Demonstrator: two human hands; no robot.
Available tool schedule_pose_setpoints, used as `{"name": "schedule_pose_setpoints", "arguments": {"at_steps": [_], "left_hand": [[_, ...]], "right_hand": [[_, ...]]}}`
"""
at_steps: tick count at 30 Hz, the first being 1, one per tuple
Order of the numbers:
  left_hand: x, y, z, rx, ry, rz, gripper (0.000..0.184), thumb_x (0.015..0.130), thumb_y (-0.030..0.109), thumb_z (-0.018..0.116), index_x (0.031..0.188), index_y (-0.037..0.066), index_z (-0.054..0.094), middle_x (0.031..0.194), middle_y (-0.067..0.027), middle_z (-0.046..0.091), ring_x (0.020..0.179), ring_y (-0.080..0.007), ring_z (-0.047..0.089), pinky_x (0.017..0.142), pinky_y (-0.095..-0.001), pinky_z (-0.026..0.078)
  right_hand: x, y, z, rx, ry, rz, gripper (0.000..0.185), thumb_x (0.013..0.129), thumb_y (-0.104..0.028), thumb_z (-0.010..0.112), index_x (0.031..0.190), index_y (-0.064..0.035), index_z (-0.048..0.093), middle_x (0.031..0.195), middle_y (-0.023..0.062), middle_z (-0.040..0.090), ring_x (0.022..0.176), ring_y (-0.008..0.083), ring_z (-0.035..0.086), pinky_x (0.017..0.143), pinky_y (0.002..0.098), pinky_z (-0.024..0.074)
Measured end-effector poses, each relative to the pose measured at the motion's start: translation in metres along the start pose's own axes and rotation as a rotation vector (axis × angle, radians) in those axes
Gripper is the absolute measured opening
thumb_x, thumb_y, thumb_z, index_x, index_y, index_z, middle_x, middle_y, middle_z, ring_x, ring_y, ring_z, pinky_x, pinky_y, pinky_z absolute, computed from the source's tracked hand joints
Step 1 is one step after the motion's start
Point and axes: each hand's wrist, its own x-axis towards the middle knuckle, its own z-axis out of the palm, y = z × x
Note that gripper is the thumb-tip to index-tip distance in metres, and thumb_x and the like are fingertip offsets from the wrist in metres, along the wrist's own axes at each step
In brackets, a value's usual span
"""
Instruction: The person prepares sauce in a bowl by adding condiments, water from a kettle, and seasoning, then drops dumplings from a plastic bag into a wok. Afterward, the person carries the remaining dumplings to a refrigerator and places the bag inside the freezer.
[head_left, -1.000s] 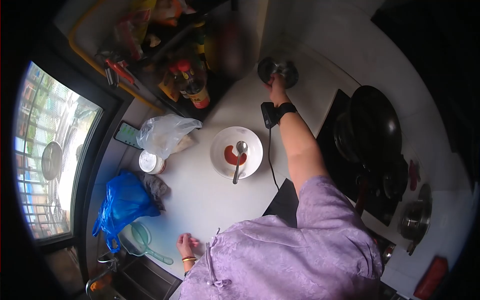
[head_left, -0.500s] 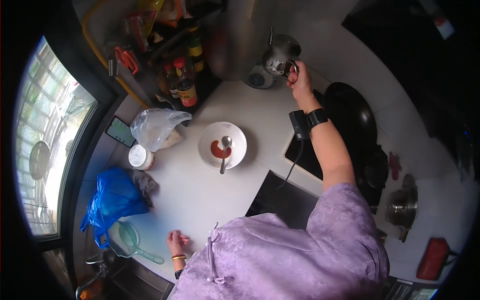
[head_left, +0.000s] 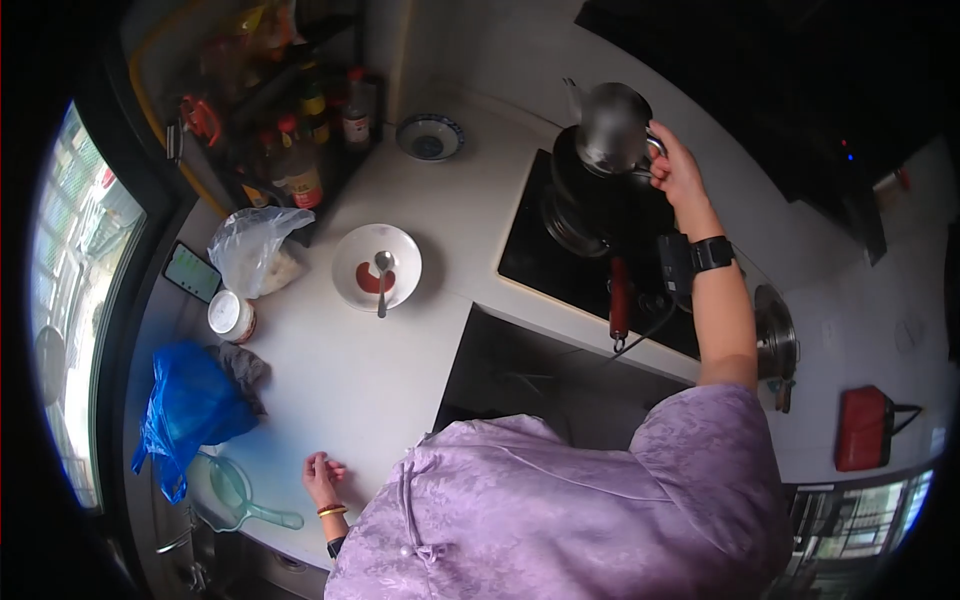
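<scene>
My right hand (head_left: 677, 168) grips the handle of a metal pot with a thin spout (head_left: 612, 125), held up over the back of the black stove (head_left: 520, 240). Below and beside the pot sits a dark pan with a red-brown handle (head_left: 619, 300). My left hand (head_left: 322, 480) hovers at or rests by the counter's front edge, its fingers loosely curled; whether anything is in it I cannot make out. A white bowl (head_left: 347, 262) stands on the counter, with red sauce (head_left: 368, 278) and a metal spoon (head_left: 382, 264) in it.
Left on the counter are a blue bag (head_left: 190, 400), a green strainer (head_left: 228, 485), a lidded tub (head_left: 230, 316), a clear bag (head_left: 250, 250) and a phone (head_left: 192, 272). A patterned dish (head_left: 430, 138) lies at the back, beside bottles (head_left: 300, 175). A red box (head_left: 862, 430) is at the right.
My right hand has lifted the metal pot off the patterned dish's spot and carried it right, over the stove. The view has turned right. My left hand stays near the counter edge.
</scene>
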Motion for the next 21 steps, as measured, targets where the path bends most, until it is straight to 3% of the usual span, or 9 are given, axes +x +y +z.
{"name": "schedule_pose_setpoints", "arguments": {"at_steps": [7, 21], "left_hand": [[0.004, -0.005, -0.001, 0.006, 0.008, 0.013, 0.016, 0.084, 0.021, 0.051, 0.088, 0.006, 0.051, 0.061, -0.0053, 0.054, 0.045, -0.0115, 0.052, 0.04, -0.02, 0.041], [0.008, -0.009, -0.004, 0.016, 0.011, 0.029, 0.016, 0.085, 0.021, 0.051, 0.087, 0.006, 0.052, 0.06, -0.0051, 0.054, 0.044, -0.0116, 0.052, 0.039, -0.0197, 0.041]], "right_hand": [[-0.012, 0.008, -0.095, -0.42, 0.338, 0.012, 0.042, 0.061, -0.046, 0.065, 0.048, -0.0136, 0.043, 0.042, -0.0055, 0.03, 0.037, 0.0074, 0.025, 0.04, 0.0236, 0.0169], [-0.002, 0.025, -0.133, -0.655, 0.417, -0.018, 0.039, 0.06, -0.038, 0.065, 0.048, -0.005, 0.049, 0.047, 0.0027, 0.044, 0.044, 0.0145, 0.039, 0.045, 0.0289, 0.0296]]}}
